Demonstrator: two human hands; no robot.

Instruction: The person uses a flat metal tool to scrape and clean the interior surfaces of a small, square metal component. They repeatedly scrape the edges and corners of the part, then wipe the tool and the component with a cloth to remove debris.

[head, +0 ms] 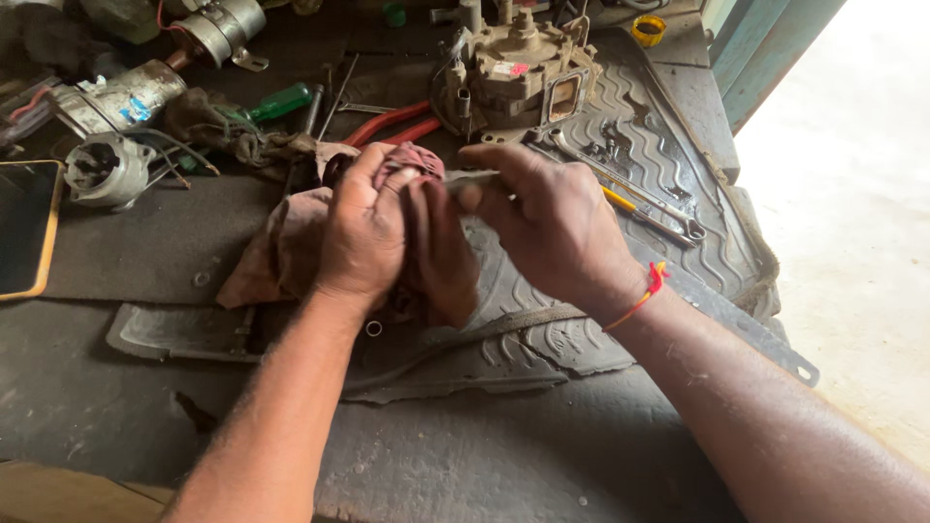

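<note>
Reddish rag [291, 247], mid-worktop: left hand [363, 232] fingers curled gripping it around a slim metal part [477, 178] pinched by right hand [552, 228]; wiping seemingly underway, unfinished.

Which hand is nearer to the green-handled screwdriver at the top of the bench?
Left. The left hand, gripping the reddish rag, lies just below and right of the green-handled screwdriver; the right hand is farther right.

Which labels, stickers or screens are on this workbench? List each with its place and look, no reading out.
Sticker: small red and white patch on the grey metal housing at the top centre.
Blue label: on the silver cylindrical motor at the upper left.
Screen: dark, blank, flat device in a yellow-orange case at the left edge.
</note>
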